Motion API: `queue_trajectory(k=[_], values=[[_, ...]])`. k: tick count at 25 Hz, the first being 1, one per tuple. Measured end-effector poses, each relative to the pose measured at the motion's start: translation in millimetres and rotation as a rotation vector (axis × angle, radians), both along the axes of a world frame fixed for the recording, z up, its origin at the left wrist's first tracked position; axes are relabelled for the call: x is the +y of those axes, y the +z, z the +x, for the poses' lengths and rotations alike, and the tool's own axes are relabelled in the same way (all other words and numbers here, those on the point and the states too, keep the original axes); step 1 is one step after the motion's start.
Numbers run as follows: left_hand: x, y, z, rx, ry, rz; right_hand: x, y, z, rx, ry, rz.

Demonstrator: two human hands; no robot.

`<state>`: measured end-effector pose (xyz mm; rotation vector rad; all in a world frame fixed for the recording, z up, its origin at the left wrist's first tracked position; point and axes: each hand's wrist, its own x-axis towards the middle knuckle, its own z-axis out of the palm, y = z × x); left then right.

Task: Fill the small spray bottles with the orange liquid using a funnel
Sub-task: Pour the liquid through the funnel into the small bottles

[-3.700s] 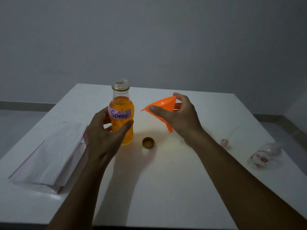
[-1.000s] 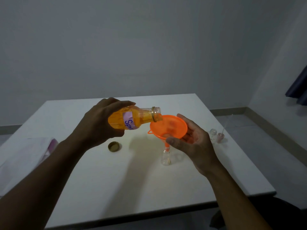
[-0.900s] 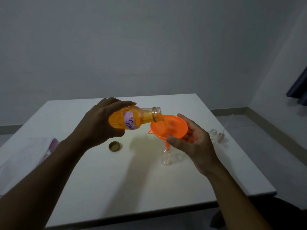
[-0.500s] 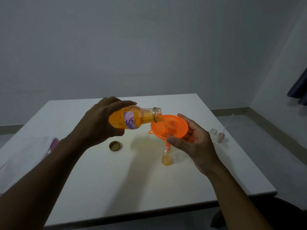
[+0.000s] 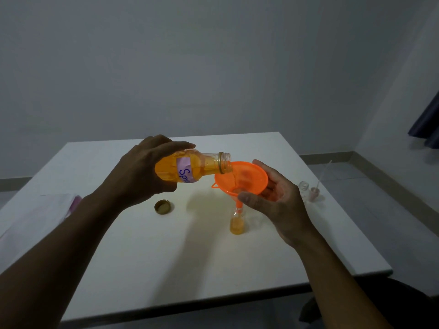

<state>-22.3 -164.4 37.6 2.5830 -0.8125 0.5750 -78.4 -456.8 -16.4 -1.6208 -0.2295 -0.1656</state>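
Observation:
My left hand (image 5: pixel 140 176) grips a clear bottle of orange liquid (image 5: pixel 190 168) with a purple label, tipped on its side. Its open mouth rests over the rim of an orange funnel (image 5: pixel 242 180). My right hand (image 5: pixel 275 200) holds that funnel by the bowl. The funnel's stem goes down into the neck of a small clear spray bottle (image 5: pixel 236 224) standing on the white table (image 5: pixel 190 257). That small bottle holds orange liquid in its lower half.
A gold cap (image 5: pixel 163 207) lies on the table left of the small bottle. A second small clear bottle (image 5: pixel 303 186) and a pink spray head with a tube (image 5: pixel 314 191) sit near the right edge. A plastic bag with white paper (image 5: pixel 35 217) lies at left.
The big bottle stays tilted into the funnel. The orange liquid in the small bottle has risen from almost nothing to about half. Both hands have barely moved.

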Motion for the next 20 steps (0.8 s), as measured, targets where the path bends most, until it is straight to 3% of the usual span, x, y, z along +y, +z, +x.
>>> queue_trajectory(k=[20], values=[[3.9, 0.2, -2.8, 0.005, 0.022, 0.013, -1.1, -1.1, 0.7, 0.01, 0.014, 0.021]])
